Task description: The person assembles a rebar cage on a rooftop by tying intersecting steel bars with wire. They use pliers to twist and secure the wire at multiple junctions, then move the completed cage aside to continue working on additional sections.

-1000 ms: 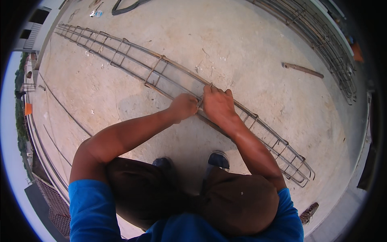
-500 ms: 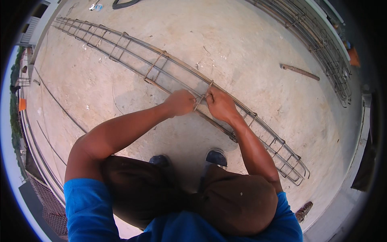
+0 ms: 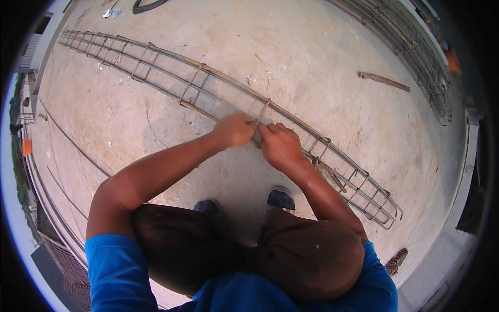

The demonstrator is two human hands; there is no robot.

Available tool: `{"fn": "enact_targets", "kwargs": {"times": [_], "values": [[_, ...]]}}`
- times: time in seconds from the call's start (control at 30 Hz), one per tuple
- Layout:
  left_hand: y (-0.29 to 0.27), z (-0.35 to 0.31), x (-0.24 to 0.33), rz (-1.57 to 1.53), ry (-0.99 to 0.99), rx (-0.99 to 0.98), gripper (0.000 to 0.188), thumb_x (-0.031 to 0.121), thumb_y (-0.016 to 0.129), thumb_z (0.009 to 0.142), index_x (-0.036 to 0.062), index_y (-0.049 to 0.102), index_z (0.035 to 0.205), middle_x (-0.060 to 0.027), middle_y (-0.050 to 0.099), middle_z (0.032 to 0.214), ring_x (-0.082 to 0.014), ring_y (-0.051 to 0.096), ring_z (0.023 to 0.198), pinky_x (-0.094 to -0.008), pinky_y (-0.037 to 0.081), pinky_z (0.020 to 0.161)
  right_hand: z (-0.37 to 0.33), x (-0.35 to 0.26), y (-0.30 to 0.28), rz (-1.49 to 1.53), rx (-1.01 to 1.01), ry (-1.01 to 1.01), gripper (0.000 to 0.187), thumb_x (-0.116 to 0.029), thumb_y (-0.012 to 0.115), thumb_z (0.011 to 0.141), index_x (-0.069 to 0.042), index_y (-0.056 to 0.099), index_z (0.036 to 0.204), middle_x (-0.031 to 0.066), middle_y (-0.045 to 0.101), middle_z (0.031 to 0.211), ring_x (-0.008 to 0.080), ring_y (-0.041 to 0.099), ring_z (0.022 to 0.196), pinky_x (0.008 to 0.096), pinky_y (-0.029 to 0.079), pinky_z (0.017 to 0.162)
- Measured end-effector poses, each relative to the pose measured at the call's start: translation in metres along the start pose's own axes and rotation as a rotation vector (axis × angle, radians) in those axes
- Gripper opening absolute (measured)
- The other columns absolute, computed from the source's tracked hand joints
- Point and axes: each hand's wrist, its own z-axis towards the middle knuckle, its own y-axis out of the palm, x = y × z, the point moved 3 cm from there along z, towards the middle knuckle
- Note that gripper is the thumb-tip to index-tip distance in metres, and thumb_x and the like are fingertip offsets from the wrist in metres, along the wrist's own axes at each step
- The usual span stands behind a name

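Note:
A long cage of steel reinforcing bars (image 3: 227, 81) runs diagonally across the floor from far left to near right, its lengthwise bars joined by square stirrups. My left hand (image 3: 235, 130) is closed at the near side of the cage, its fingertips at a stirrup (image 3: 264, 110); it is slightly blurred. My right hand (image 3: 280, 147) pinches thumb and finger together at the same spot, nearly touching the left. Whatever is in the fingers is too small to make out. By my right forearm, a two-handled tool resembling pincers (image 3: 331, 176) rests on the cage.
More bar cages (image 3: 400, 44) lie at the far right, near a loose rusty rod (image 3: 384, 81). Long thin bars (image 3: 78, 143) lie on the left. My shoes (image 3: 280, 198) stand on the concrete just before the cage. A bundle of tie wire (image 3: 396, 261) lies at lower right.
My right hand has dropped from the stirrup's far upper part toward its near side, close to my left hand. The pincers-like tool beside my right forearm has come into sight.

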Motion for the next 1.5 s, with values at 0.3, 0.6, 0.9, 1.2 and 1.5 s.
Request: {"fn": "enact_targets", "kwargs": {"times": [0.3, 0.6, 0.9, 1.2, 1.5], "values": [[-0.009, -0.008, 0.011, 0.270, 0.128, 0.114, 0.036, 0.042, 0.076, 0.096, 0.0099, 0.086, 0.107, -0.0180, 0.077, 0.080, -0.0364, 0.077, 0.081, -0.0467, 0.059, 0.078, 0.005, 0.013, -0.008, 0.121, 0.086, 0.163, 0.035, -0.013, 0.075, 0.087, -0.004, 0.071, 0.120, 0.0175, 0.063, 0.122, 0.0368, 0.068, 0.110, 0.0497, 0.059, 0.084], [-0.002, -0.010, 0.020, 0.413, 0.174, 0.276, 0.030, 0.039, 0.082, 0.085, 0.0104, 0.086, 0.093, -0.0192, 0.076, 0.076, -0.0376, 0.077, 0.074, -0.0475, 0.062, 0.072, 0.034, 0.047, 0.016, 0.550, -0.286, 0.388, 0.039, -0.015, 0.076, 0.090, -0.003, 0.067, 0.126, 0.0197, 0.075, 0.111, 0.0330, 0.073, 0.109, 0.0423, 0.058, 0.090], [0.007, -0.009, 0.014, 0.405, 0.216, 0.360, 0.027, 0.036, 0.079, 0.086, 0.0096, 0.085, 0.090, -0.0195, 0.075, 0.075, -0.0380, 0.076, 0.072, -0.0486, 0.062, 0.070, 0.033, 0.060, 0.029, 1.096, 0.012, 0.588, 0.036, -0.010, 0.078, 0.093, -0.001, 0.063, 0.124, 0.0160, 0.074, 0.109, 0.0179, 0.072, 0.097, 0.0329, 0.058, 0.082], [0.008, -0.007, 0.013, 0.363, 0.189, 0.324, 0.026, 0.035, 0.079, 0.086, 0.0097, 0.083, 0.089, -0.0187, 0.077, 0.083, -0.0394, 0.077, 0.081, -0.0494, 0.061, 0.077, 0.034, 0.051, 0.030, 1.066, 0.195, 0.629, 0.027, -0.004, 0.077, 0.089, -0.002, 0.057, 0.107, 0.0115, 0.074, 0.095, 0.0144, 0.070, 0.086, 0.0308, 0.055, 0.070], [0.007, -0.009, 0.011, 0.203, 0.077, 0.285, 0.029, 0.036, 0.073, 0.090, 0.0076, 0.080, 0.085, -0.0181, 0.076, 0.088, -0.0408, 0.075, 0.088, -0.0512, 0.060, 0.078, 0.031, 0.038, 0.026, 0.924, 0.331, 0.537, 0.027, -0.003, 0.075, 0.087, -0.004, 0.055, 0.104, 0.0088, 0.072, 0.096, 0.0143, 0.071, 0.087, 0.0317, 0.057, 0.077]]}}
